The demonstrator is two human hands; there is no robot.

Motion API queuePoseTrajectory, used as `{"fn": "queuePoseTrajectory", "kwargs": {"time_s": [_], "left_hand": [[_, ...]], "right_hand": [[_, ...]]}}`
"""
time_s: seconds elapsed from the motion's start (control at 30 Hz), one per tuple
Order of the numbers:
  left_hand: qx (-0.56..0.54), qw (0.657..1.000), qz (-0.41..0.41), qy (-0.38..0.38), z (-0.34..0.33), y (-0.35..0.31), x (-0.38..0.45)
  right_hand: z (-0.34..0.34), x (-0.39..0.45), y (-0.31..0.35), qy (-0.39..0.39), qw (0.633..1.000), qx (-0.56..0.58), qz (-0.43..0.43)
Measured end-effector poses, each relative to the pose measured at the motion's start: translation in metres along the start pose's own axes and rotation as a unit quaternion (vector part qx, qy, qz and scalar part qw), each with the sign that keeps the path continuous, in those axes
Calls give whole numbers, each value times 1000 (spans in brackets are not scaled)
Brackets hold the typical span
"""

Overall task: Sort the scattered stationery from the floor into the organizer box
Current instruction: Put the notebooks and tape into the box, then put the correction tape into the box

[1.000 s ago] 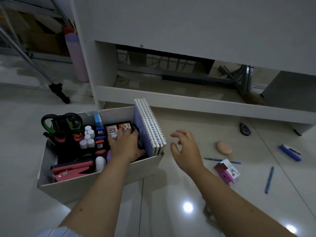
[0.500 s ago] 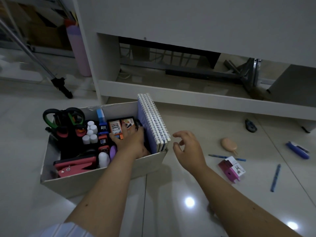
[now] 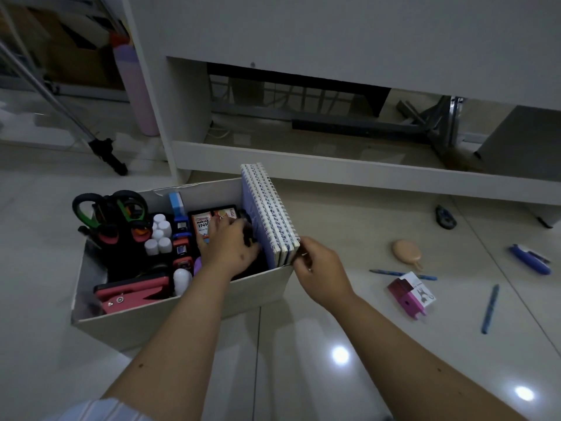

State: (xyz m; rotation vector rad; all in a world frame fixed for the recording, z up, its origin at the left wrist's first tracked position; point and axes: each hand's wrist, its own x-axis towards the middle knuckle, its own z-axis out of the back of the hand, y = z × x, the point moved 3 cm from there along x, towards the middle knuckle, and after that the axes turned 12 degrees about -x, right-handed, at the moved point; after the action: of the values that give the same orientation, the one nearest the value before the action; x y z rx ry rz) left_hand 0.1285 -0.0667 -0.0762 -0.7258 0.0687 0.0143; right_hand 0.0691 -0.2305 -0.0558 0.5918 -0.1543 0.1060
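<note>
My left hand reaches down inside the organizer box, fingers curled among the ink boxes; what it grips I cannot tell. My right hand pinches the near corner of the upright spiral notebooks. Blue pens lie on the floor.

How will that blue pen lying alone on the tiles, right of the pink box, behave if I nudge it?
The blue pen looks slim and round-bodied, so it will probably roll sideways. The glossy floor tiles mirror the lights, so it may also slide easily. It seems light and rigid; a pinch at mid-length should lift it level.
</note>
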Motion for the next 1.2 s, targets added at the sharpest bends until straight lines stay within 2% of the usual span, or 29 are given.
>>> {"fn": "queuePoseTrajectory", "kwargs": {"time_s": [0.1, 0.17, 0.27, 0.37, 0.53, 0.8, 0.97, 1.1, 1.2], "left_hand": [[-125, 986, -57, -92, 19, -3, -6], [-165, 973, -80, -143, 32, -12, -16], [-199, 951, -123, -200, 47, -35, -34], [-168, 946, -189, -202, 44, -73, -51], [-114, 945, -279, -128, -13, -152, -58], [-58, 964, -253, 66, -143, -235, -16], [-57, 958, -240, 148, -224, -269, 27], [-41, 945, -237, 221, -286, -289, 63], [-14, 935, -250, 252, -330, -300, 91]], "right_hand": [[1, -4, -8, 16, 1000, -1, -25], [4, -10, -14, 21, 999, 8, -47], [12, -16, -23, 12, 997, 25, -68], [34, -20, -37, -12, 996, 28, -83], [84, -18, -77, -75, 990, 33, -114], [144, -5, -205, -91, 975, -12, -205], [150, 9, -301, -56, 965, -70, -248], [137, 30, -362, 2, 961, -103, -255], [131, 55, -399, 8, 959, -131, -250]]}}
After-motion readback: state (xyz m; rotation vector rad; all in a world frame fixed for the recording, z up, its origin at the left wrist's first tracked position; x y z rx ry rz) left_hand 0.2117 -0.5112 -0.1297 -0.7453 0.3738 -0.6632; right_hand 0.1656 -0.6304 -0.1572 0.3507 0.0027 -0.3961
